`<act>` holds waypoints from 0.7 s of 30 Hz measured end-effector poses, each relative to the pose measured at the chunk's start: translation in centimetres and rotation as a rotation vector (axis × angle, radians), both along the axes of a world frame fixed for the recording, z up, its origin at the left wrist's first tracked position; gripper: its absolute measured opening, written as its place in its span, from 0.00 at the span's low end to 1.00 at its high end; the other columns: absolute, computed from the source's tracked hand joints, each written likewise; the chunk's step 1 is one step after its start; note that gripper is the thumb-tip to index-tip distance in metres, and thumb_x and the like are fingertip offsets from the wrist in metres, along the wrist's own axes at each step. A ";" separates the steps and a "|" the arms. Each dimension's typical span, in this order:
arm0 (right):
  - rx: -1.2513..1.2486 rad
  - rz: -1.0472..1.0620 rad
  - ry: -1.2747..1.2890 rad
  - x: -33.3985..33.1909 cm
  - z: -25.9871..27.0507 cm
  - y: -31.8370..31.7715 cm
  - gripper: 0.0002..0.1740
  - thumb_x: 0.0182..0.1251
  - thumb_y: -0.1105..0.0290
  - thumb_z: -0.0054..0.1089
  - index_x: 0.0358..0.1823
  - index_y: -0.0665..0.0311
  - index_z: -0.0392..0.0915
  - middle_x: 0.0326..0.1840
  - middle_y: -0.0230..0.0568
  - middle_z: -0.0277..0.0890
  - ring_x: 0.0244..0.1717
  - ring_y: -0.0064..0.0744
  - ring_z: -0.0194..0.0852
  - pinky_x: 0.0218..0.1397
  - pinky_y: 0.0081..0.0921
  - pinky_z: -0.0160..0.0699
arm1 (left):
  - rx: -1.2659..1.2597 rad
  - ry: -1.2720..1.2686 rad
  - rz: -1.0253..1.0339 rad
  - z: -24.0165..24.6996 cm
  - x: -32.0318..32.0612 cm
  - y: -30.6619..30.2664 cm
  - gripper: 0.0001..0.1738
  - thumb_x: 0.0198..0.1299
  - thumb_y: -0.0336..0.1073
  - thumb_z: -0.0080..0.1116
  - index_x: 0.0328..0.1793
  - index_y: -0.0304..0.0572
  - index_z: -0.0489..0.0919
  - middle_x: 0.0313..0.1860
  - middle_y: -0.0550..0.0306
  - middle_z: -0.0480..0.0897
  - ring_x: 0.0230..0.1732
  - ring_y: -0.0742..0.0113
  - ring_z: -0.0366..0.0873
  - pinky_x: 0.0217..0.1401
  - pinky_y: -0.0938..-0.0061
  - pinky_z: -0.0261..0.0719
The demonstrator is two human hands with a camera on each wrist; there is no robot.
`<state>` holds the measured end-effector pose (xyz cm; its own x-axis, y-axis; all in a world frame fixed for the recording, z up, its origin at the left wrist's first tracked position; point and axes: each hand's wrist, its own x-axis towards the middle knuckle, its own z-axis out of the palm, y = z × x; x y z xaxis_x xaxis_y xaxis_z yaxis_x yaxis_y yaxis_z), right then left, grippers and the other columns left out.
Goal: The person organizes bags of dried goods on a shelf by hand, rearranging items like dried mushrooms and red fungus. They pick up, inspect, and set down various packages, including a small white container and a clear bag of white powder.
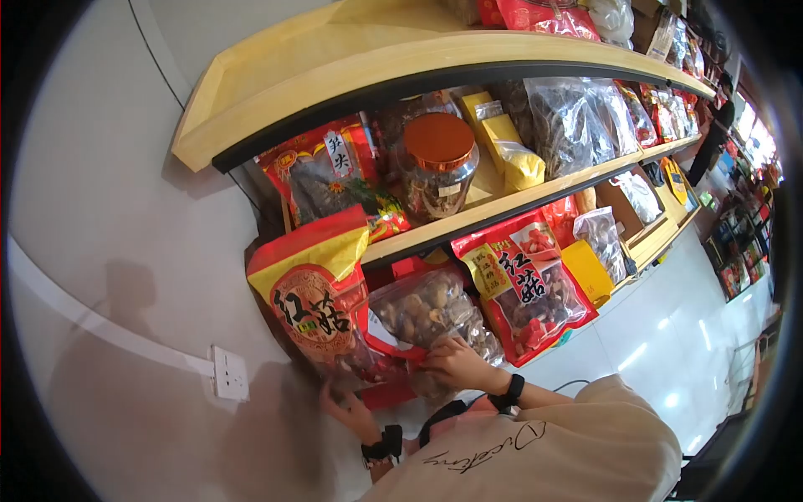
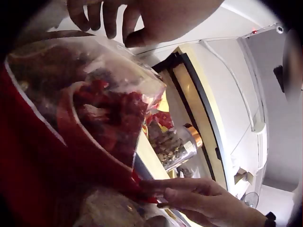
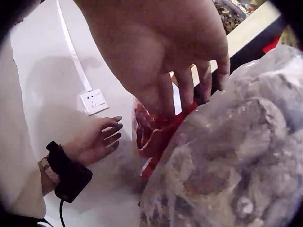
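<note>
A red and yellow bag of dried mushrooms (image 1: 322, 305) stands upright at the left end of the lower shelf, its clear lower part showing dark red pieces. My left hand (image 1: 350, 414) is beside its bottom by the wall; in the right wrist view the fingers are spread, holding nothing. Between this bag and another red mushroom bag (image 1: 529, 289) is a clear bag of pale brown mushrooms (image 1: 431, 309). My right hand (image 1: 460, 366) reaches in front of the clear bag, its nearly straight fingers touching the red edge of the first bag (image 3: 158, 137).
On the shelf above are a jar with a copper-coloured lid (image 1: 439, 155), a red bag (image 1: 330, 171) and yellow packets (image 1: 510, 151). The wooden shelf edge (image 1: 485, 213) runs just above the hands' work. A wall socket (image 1: 229, 374) is at the left. A person (image 1: 715, 125) stands far right.
</note>
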<state>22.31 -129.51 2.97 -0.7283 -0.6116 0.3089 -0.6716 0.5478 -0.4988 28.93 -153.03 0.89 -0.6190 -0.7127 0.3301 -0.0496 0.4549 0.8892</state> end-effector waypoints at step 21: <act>-0.043 0.111 -0.153 1.4 2.2 6.1 0.15 0.56 0.67 0.60 0.46 0.57 0.78 0.47 0.38 0.75 0.49 0.44 0.72 0.53 0.38 0.67 | -0.117 0.195 -0.024 10.2 -2.1 -2.7 0.37 0.58 0.24 0.51 0.74 0.39 0.51 0.53 0.50 0.75 0.47 0.66 0.74 0.47 0.76 0.74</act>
